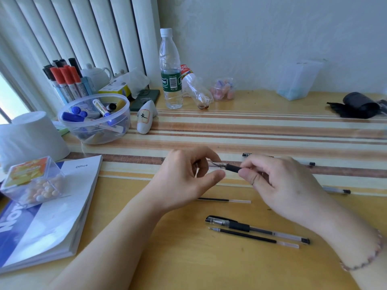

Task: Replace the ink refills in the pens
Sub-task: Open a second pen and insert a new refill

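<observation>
Over the wooden tabletop [188, 258], right hand [280, 185] pinches a clear black-gripped pen [228, 167]; left hand [186, 178] apparently pinches its tip.

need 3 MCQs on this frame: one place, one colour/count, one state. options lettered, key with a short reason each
1. Where does the loose refill nearest the camera lie?
A. Right beside the capped pen on the desk
B. Inside the clear bowl
C. On the book

2. What colour are the caps of the markers standing upright at the far left?
A. Green and yellow
B. Red and black
C. All white

3. How is the pen in the hands held?
A. Left hand alone
B. Lying untouched on the desk
C. Both hands, one at each end

Key:
1 A: the refill lies along the capped pen.
2 B: the markers show red and black caps.
3 C: the left hand pinches the tip end of the pen, and the right hand holds its grip.
</observation>
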Demonstrator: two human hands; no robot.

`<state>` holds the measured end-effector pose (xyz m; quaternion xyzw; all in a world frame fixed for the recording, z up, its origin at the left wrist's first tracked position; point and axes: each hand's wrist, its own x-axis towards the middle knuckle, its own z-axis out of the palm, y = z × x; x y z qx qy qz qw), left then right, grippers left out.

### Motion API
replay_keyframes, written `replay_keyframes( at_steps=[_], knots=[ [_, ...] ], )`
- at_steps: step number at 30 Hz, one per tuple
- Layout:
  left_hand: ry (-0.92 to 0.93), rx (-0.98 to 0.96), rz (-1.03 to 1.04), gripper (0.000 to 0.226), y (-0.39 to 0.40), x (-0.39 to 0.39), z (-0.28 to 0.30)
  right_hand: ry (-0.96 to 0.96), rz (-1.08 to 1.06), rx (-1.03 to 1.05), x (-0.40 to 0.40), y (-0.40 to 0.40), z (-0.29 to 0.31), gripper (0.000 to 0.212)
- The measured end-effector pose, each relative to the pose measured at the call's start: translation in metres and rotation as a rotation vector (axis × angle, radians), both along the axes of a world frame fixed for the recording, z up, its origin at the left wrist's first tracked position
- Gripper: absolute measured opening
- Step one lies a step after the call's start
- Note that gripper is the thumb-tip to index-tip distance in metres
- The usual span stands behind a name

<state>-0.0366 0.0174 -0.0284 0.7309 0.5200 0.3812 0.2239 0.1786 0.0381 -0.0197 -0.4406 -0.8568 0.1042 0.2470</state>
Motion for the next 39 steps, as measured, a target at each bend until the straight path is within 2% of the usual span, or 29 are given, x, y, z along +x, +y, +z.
replay_keyframes(
  at_steps=[3, 8, 17, 28, 34, 39],
  knots=[
    [-0.167, -0.203, -0.064, 0.036, 0.003, -0.005, 0.001, 0.066, -0.037, 0.046, 0.004, 0.004, 0.001, 0.009],
    [-0.162, -0.175, -0.050, 0.053, 0.006, -0.010, -0.004, 0.079, -0.086, 0.097, 0.006, 0.005, 0.003, 0.016],
    [-0.453, -0.171, -0.033, 0.032, 0.009, -0.009, -0.001, 0.077, -0.132, 0.134, 0.009, 0.008, 0.004, 0.015],
    [-0.269, -0.230, -0.185, 0.032, 0.002, 0.000, 0.003, 0.051, 0.011, 0.128, 0.004, 0.006, -0.001, 0.014],
    [-0.295, -0.248, -0.182, 0.040, -0.001, 0.001, 0.005, 0.074, -0.004, 0.160, -0.001, -0.001, 0.000, 0.017],
    [-0.265, -0.265, -0.189, 0.042, -0.003, -0.003, 0.005, 0.114, -0.012, 0.109, -0.007, -0.006, -0.007, 0.020]
  ],
)
